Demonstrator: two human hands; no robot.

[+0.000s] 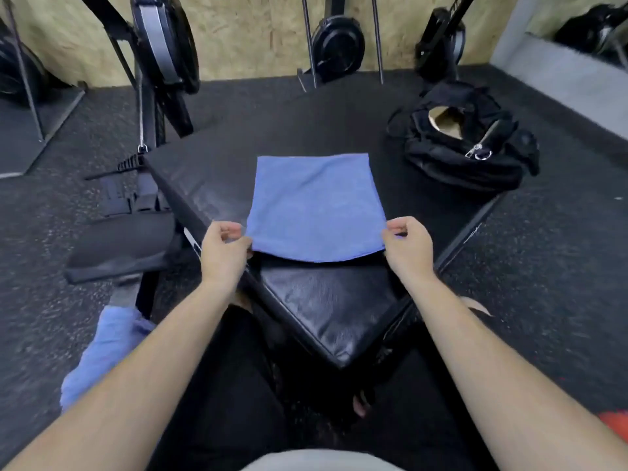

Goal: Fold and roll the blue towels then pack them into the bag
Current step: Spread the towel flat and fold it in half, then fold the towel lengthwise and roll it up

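A blue towel (pixel 314 205) lies spread on a black padded platform (pixel 336 307), its near edge lifted off the surface. My left hand (pixel 222 251) pinches the towel's near left corner. My right hand (pixel 409 244) pinches the near right corner. A black bag (pixel 465 144) sits on the platform's far right part, its top unzipped and gaping. More blue towel cloth (pixel 102 355) lies in a heap on the floor at lower left, partly hidden behind my left forearm.
A black padded bench seat (pixel 122 246) stands left of the platform. Exercise machines with black flywheels (pixel 338 45) line the wooden back wall. Dark rubber flooring (pixel 543 266) surrounds the platform. A red object (pixel 615 426) shows at the lower right edge.
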